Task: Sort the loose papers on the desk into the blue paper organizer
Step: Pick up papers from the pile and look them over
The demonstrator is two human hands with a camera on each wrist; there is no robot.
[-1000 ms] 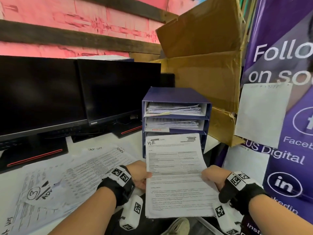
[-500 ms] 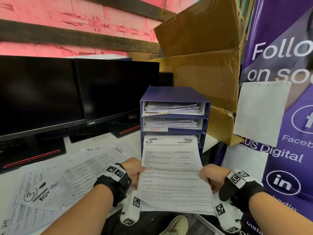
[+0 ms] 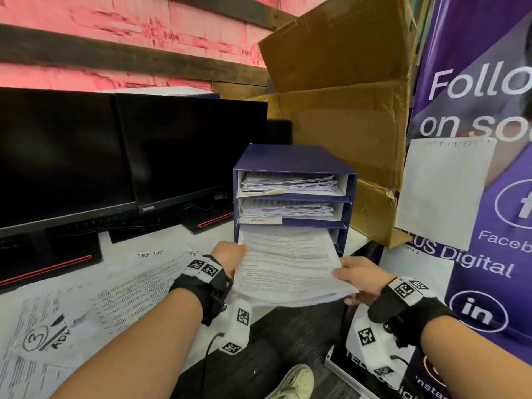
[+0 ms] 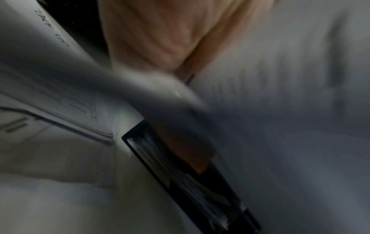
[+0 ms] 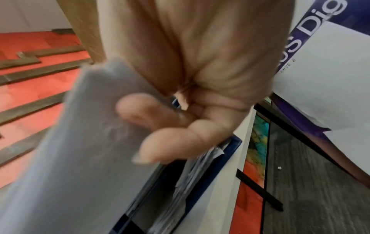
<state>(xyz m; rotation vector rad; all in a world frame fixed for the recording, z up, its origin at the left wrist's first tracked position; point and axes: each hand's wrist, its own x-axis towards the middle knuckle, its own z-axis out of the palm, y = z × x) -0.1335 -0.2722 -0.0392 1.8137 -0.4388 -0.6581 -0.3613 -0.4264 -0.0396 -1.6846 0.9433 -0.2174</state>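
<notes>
Blue paper organizer (image 3: pixel 293 197) stands at the desk's far right; top two shelves hold papers. The paper stack (image 3: pixel 288 269), clear of the organizer a second ago, now has its far edge inside the bottom shelf, so filing is underway. Left hand (image 3: pixel 230 256) and right hand (image 3: pixel 359 279) grasp its sides.

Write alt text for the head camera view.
Both hands, left hand and right hand, hold a paper stack entering the bottom slot of the blue paper organizer. More loose papers lie on the desk beside two dark monitors.
</notes>
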